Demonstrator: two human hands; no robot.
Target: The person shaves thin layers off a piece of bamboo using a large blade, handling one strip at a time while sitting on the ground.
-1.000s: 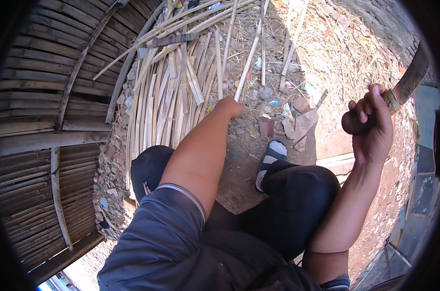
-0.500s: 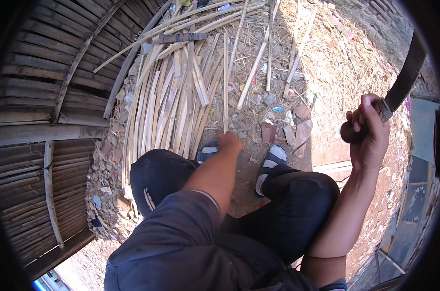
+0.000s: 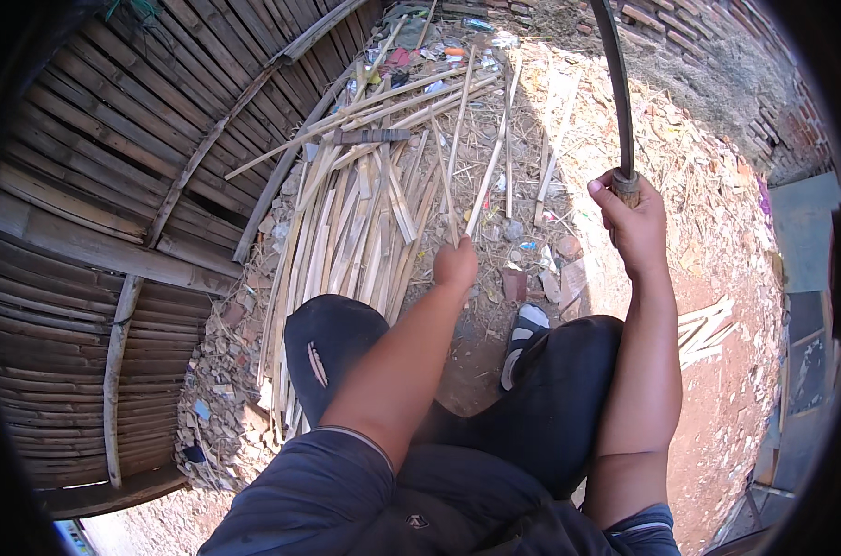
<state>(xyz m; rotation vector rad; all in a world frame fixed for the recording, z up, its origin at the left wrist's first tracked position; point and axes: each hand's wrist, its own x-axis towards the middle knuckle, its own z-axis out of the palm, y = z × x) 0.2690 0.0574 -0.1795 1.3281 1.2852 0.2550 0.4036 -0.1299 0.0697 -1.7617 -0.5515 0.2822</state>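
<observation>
My left hand (image 3: 456, 263) is closed around the near end of a thin bamboo strip (image 3: 448, 196), which points away from me over the littered ground. In my right hand (image 3: 639, 224), raised to the right above my knee, is a machete. Its wooden handle sits in my fist and the long dark blade (image 3: 616, 88) stands nearly upright, its tip cut off by the picture's top. Beside my left hand lies a pile of split bamboo strips (image 3: 346, 246). Across the pile's far end rests a dark, banded, stick-like piece (image 3: 372, 136).
A bamboo-slat wall (image 3: 50, 324) rises at the left, a brick wall (image 3: 675, 37) at the far right. More strips (image 3: 495, 167) lie ahead among rubble and broken brick (image 3: 515, 284). Short pieces (image 3: 705, 331) lie right of my right forearm. My sandalled foot (image 3: 524, 338) stands near.
My right hand has moved left, and the machete has turned from leaning right to nearly upright. My left hand stays at the strip's near end. The view has shifted, showing more of the far ground.
</observation>
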